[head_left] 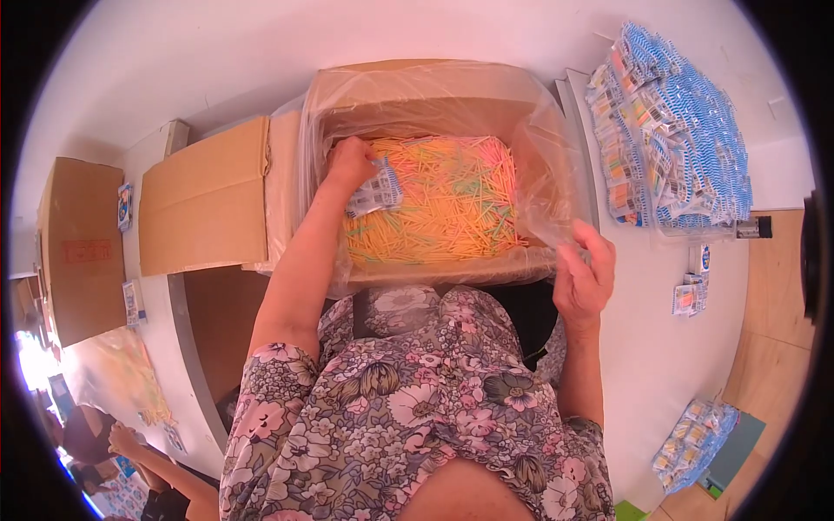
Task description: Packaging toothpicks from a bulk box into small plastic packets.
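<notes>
A large cardboard box (408,78), lined with clear plastic film (547,165), stands in front of me. Inside lie many thin sticks (452,208) in yellow, orange, pink and green. My left hand (352,163) is in the box's left part, closed on the edge of a small clear plastic packet (376,193) with blue-and-white print. The packet rests against the sticks; I cannot tell what is in it. At the box's right front corner, my right hand (584,276) is raised with its fingers loosely bent and apart, beside the film's edge.
On the right, a big pile of filled packets (686,139) rises from a clear tray (695,234), with a few loose packets (691,295) nearby. More packets (695,443) lie at lower right. Cardboard boxes (82,252) stand on the left. Another person's arm (161,464) shows at lower left.
</notes>
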`<state>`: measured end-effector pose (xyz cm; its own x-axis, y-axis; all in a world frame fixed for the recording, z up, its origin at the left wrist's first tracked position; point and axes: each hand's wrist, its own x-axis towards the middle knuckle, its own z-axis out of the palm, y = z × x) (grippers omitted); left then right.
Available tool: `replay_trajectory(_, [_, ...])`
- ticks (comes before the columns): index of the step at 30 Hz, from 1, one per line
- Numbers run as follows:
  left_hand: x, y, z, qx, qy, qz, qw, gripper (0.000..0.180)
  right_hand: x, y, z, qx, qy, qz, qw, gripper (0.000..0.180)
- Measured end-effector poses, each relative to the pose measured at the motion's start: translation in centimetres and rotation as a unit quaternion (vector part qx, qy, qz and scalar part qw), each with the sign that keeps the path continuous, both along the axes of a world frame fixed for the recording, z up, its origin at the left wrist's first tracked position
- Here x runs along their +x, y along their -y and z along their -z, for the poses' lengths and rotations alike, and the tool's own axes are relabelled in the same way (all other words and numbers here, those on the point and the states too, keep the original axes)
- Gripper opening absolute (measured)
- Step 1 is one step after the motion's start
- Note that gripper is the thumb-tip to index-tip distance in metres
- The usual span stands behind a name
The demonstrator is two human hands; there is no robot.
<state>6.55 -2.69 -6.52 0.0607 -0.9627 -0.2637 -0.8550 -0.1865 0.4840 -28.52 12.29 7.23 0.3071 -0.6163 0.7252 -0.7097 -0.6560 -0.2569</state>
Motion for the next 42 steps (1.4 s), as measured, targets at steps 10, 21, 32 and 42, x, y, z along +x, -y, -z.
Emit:
replay_trajectory(10, [-4.3,-1.2,-5.4,-0.006,-0.419,0.107,0.902,0.009,10.5,11.3,3.6,0.203,0.026,0.004,0.979,0.018])
replay_trajectory(21, [-4.2,0.0,-4.6,-0.129,-0.323,0.04,0.937,0.019,9.3,15.2,12.0,0.546,-0.298,-0.031,0.782,0.024])
replay_trajectory(32, [-4.6,0.2,-5.2,-0.173,-0.315,0.025,0.933,0.018,12.9,14.4,16.0,0.573,-0.39,0.051,0.719,0.032])
replay_trajectory(42, [-4.6,0.2,-5.0,-0.162,-0.293,0.035,0.942,0.017,11.6,14.0,12.8,0.612,-0.44,0.06,0.654,0.036])
